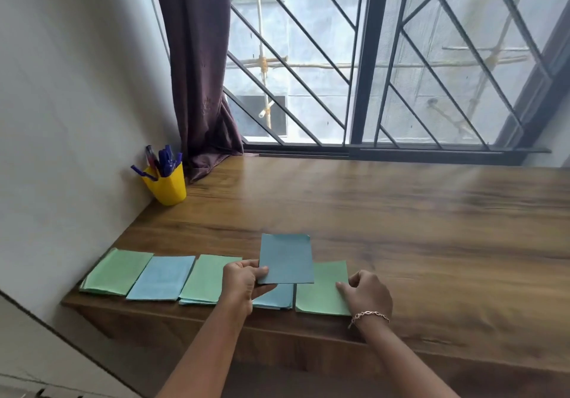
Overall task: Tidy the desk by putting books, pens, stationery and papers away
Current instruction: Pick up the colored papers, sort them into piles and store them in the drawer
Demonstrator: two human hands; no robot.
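A row of green and blue paper stacks lies along the front edge of the wooden desk. My left hand pinches a blue sheet by its lower left corner and holds it raised above a blue stack. My right hand rests with curled fingers on the right edge of the rightmost green stack. To the left lie a green stack, a blue stack and another green stack.
A yellow cup full of blue pens stands in the desk's back left corner beside the wall. A dark curtain hangs behind it, and a barred window runs along the back edge.
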